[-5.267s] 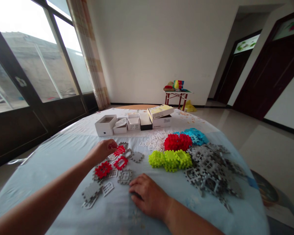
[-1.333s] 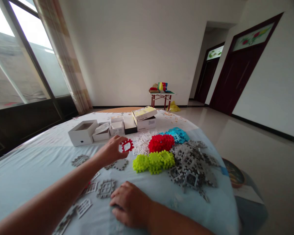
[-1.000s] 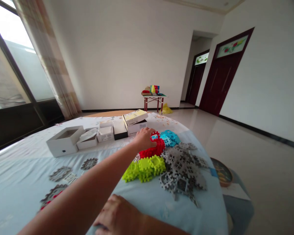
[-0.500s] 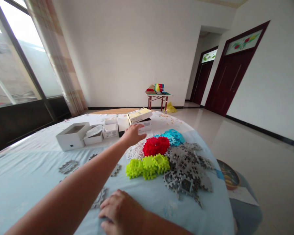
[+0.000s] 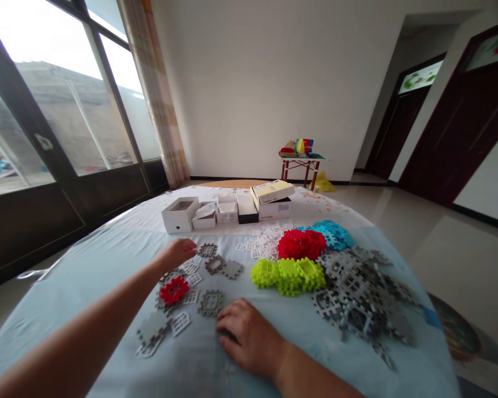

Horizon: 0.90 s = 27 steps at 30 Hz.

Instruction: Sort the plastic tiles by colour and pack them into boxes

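My left hand (image 5: 178, 253) hangs over the far side of a loose group of building pieces, beside a grey notched square frame (image 5: 208, 250). Its fingers are mostly hidden behind the hand, and I see nothing held. On the cloth rests my right hand (image 5: 251, 334), fingers loosely curved, thumb apart, nothing in it. Just left of its fingertips lies another grey frame (image 5: 211, 303). A red notched piece (image 5: 174, 290) lies by my left forearm, with small white window pieces (image 5: 180, 323) and a grey flat piece (image 5: 152, 327) around it.
Piles of lime-green pieces (image 5: 288, 276), red pieces (image 5: 302, 244), blue pieces (image 5: 332, 234), white window pieces (image 5: 265, 240) and grey pieces (image 5: 361, 293) cover the right side. Several boxes, including a white open box (image 5: 178, 218), line the back of the round cloth-covered table (image 5: 103, 249).
My left hand has moved left and nearer, from beside the white pieces and boxes to the loose grey pieces. The view has turned left. My right hand stays resting on the cloth.
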Each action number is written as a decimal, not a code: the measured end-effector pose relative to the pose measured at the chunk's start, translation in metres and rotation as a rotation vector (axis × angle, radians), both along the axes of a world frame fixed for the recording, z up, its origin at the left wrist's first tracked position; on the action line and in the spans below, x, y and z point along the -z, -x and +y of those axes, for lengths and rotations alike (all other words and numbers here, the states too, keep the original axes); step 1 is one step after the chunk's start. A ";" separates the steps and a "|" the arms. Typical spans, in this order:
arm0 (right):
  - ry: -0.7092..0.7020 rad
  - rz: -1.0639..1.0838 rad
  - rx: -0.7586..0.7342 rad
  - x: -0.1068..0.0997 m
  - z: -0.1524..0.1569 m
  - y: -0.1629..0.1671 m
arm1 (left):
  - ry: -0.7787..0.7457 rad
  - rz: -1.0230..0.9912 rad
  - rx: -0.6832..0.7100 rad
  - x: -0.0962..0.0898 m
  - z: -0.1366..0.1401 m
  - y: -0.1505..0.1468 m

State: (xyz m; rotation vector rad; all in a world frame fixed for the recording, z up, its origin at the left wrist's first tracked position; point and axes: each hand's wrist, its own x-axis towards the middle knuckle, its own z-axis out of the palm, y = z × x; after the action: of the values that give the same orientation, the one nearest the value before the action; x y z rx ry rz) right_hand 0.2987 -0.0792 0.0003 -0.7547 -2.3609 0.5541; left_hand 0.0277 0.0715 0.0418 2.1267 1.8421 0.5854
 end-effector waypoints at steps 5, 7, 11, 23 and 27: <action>0.006 0.022 -0.004 -0.001 -0.001 -0.001 | 0.004 0.102 -0.136 0.010 0.000 0.036; 0.006 0.029 -0.006 0.000 -0.001 0.000 | 0.010 0.125 -0.191 0.013 0.000 0.048; 0.009 0.034 -0.014 -0.001 -0.002 0.000 | 0.005 0.143 -0.243 0.021 -0.001 0.062; 0.006 0.060 -0.004 0.001 -0.002 0.000 | -0.048 -0.038 -0.385 0.022 -0.004 0.055; -0.021 0.043 0.011 0.002 -0.001 0.001 | -0.076 -0.200 -0.395 0.010 -0.013 0.045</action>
State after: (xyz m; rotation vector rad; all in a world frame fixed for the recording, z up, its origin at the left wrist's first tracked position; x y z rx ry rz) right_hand 0.2981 -0.0798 -0.0021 -0.7382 -2.3180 0.5345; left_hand -0.0175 0.0584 0.0322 1.6758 2.1616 0.9304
